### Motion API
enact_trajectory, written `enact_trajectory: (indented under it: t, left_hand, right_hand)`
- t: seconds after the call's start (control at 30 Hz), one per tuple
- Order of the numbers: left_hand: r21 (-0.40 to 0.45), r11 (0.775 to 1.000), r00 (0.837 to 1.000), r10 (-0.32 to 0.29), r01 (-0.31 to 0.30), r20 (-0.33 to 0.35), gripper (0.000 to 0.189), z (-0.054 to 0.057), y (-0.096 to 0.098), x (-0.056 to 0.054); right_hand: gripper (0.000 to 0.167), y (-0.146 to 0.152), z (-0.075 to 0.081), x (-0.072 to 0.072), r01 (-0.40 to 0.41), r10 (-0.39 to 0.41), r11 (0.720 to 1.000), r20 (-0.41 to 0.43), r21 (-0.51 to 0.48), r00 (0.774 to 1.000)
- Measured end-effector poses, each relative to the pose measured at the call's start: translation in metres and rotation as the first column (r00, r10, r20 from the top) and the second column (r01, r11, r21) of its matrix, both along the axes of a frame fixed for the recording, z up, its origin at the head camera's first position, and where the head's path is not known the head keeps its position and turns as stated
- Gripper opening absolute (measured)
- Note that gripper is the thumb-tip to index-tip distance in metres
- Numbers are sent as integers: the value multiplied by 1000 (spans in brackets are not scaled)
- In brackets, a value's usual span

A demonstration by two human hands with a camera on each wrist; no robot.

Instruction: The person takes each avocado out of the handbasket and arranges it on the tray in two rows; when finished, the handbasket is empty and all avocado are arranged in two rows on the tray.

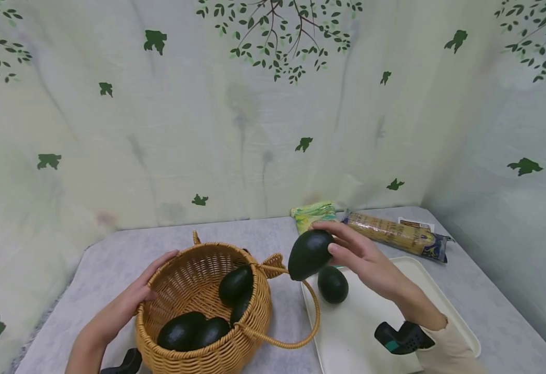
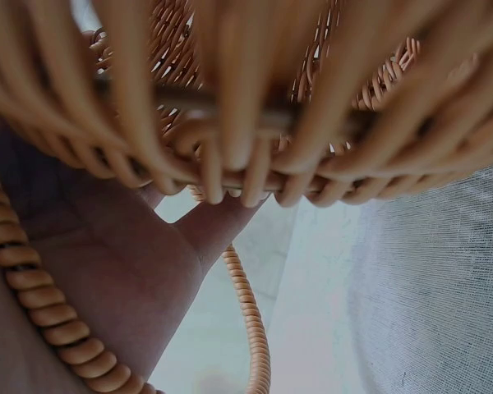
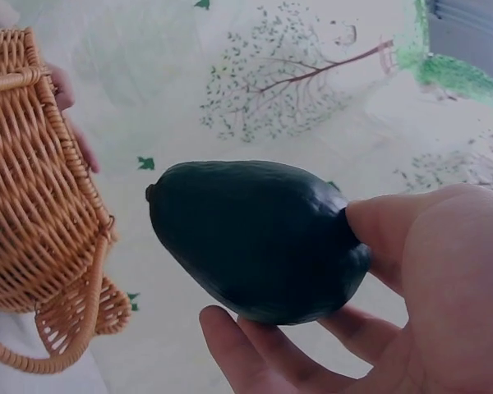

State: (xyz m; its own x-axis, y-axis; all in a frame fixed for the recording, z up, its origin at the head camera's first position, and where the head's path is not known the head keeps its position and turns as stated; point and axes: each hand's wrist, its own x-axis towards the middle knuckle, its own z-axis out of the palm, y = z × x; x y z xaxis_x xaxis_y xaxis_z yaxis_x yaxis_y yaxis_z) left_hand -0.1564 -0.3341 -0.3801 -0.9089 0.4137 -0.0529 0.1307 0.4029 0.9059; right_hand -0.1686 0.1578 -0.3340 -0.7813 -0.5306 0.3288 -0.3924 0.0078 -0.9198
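In the head view my right hand (image 1: 368,262) holds a dark green avocado (image 1: 309,255) above the tray's left end, thumb on one side and fingers on the other. Its stem end (image 3: 150,193) points toward the basket in the right wrist view. My left hand (image 1: 130,298) grips the left rim of a round wicker basket (image 1: 226,358), which tilts so its mouth faces me. Several avocados (image 1: 181,331) lie inside the basket. Another avocado (image 1: 332,284) sits on the white tray (image 1: 366,332), just below the held one. Woven wicker (image 2: 246,98) fills the top of the left wrist view.
A looped wicker handle (image 1: 317,317) hangs off the basket's right side, over the tray's edge. At the back right lie a long pasta pack (image 1: 394,234), a green-yellow packet (image 1: 312,212) and a small white-and-brown packet (image 1: 415,224). A printed cloth wall (image 1: 244,156) stands behind the table.
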Motion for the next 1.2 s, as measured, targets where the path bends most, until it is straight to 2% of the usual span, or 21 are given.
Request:
enact_trajectory:
  t: [0.17,0.5,0.73,1.0,1.2]
  left_hand:
    - [-7,1000,1000,1,-1,-7,84,0,0,0]
    - [6,1000,1000,6,-6,29,83,-2,-5,-1]
    - [11,1000,1000,3,-3,31,84,-3,-3,-3]
    - [-8,1000,1000,-8,8,18,82,-1,-2,-3]
    - [-13,1000,999,6,-6,35,82,0,-1,-4]
  right_hand:
    - [47,10,-6,2,-23,24,1000,-10,14,1000]
    - [41,23,-23,2,32,-33,999,39,36,999]
    - [38,31,-24,-1,26,-27,999,42,37,999]
    - [39,41,-24,-3,102,-103,993,11,56,995]
    - [40,48,-25,-6,134,-135,989,8,68,991]
